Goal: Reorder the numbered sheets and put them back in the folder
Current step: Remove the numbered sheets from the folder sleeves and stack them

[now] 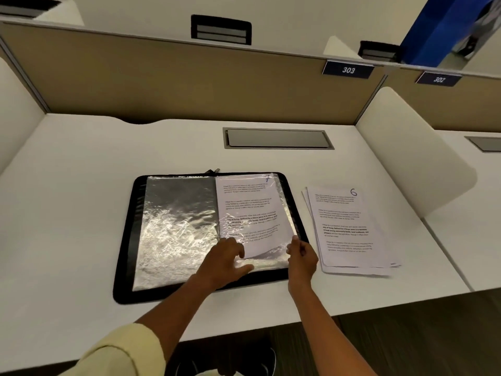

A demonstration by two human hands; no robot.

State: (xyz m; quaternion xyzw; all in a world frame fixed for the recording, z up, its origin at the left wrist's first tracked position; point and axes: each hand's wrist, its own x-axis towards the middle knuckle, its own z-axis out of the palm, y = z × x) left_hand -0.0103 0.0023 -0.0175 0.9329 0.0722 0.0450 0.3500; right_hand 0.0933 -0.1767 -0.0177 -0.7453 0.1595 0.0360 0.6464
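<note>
In the open folder [130,240] on the desk [67,185], sheet 7 [249,210] sits part-way into a crinkled plastic sleeve: thin, limp, likely to buckle, best fed by its lower edge. The left hand [225,261] presses the sleeve, fingers spread; the right hand [302,256] pinches its corner. Sheet 6 [347,226] tops the nearby stack.
</note>
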